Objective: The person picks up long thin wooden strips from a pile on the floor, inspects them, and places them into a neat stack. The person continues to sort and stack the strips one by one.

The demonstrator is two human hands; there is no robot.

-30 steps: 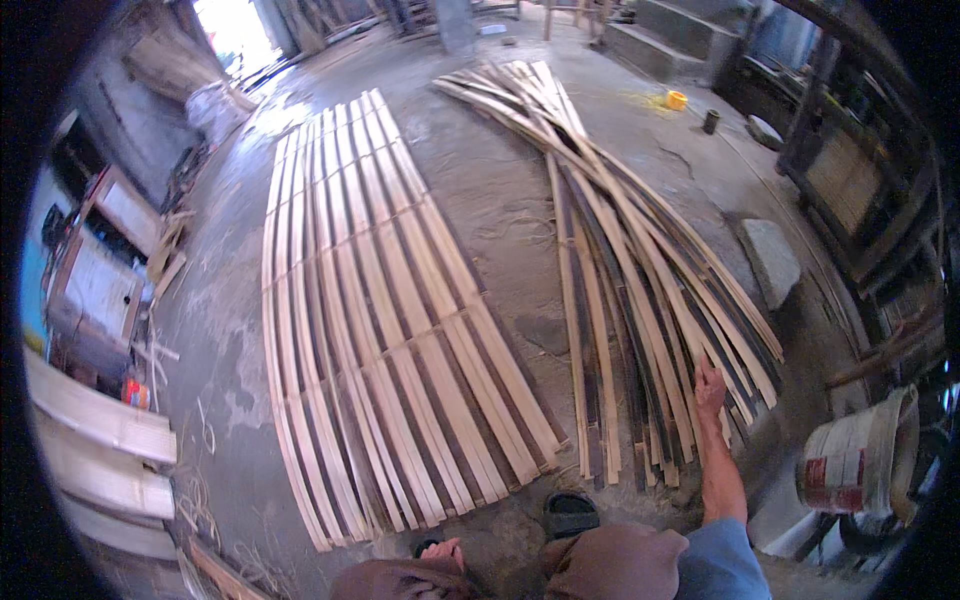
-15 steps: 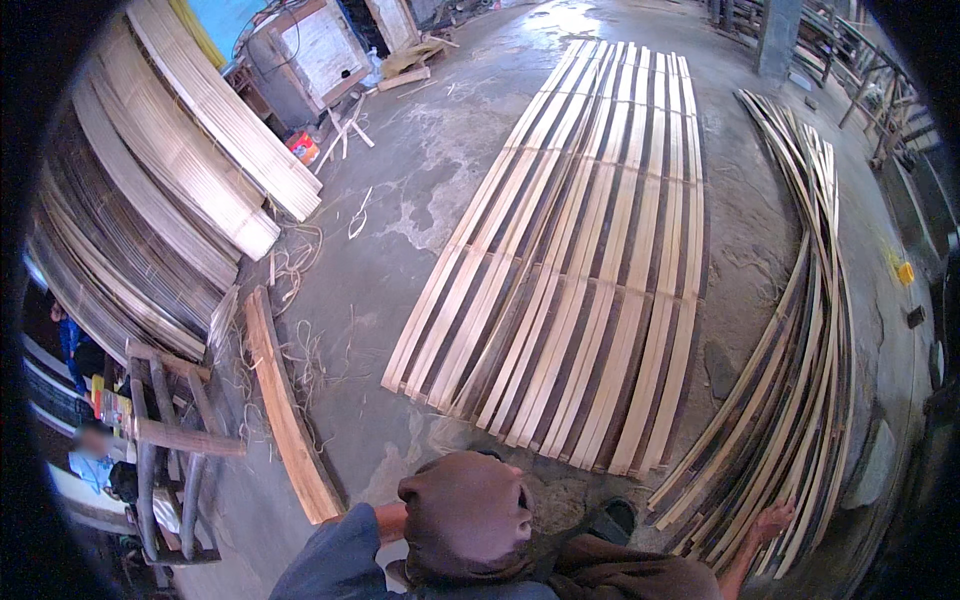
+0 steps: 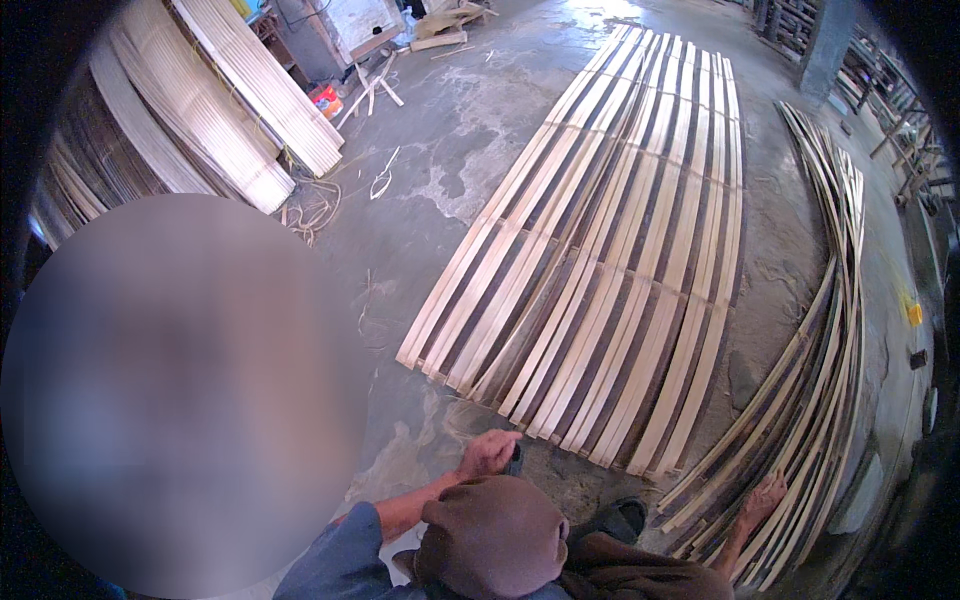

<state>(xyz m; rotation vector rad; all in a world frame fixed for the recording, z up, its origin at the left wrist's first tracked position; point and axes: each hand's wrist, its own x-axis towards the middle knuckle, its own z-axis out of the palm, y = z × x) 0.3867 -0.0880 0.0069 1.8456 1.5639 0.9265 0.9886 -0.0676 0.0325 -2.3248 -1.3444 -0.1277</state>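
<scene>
Long pale and dark bamboo strips lie side by side as a slatted mat (image 3: 590, 270) on the floor ahead, crossed by several thin bands. By its near edge is my left hand (image 3: 490, 452), fingers curled together; whether anything is in them is too small to make out. To the right, a loose bundle of bamboo strips (image 3: 815, 400) fans out toward me. My right hand (image 3: 764, 497) is down on the bundle's near end, fingers closed around strips there. Between my arms show my brown-clothed left knee (image 3: 495, 535) and a dark sandal (image 3: 625, 518).
Stacked slatted panels (image 3: 215, 95) lean at the upper left, with loose fibre strands (image 3: 315, 210) and a red container (image 3: 325, 100) near them. A pillar (image 3: 828, 50) stands at the far right. A yellow object (image 3: 914, 314) lies at the right. A blurred disc hides the lower left.
My left hand has come forward from behind my knee to the mat's near edge. My right hand stays on the loose strips. The view has shifted slightly.
</scene>
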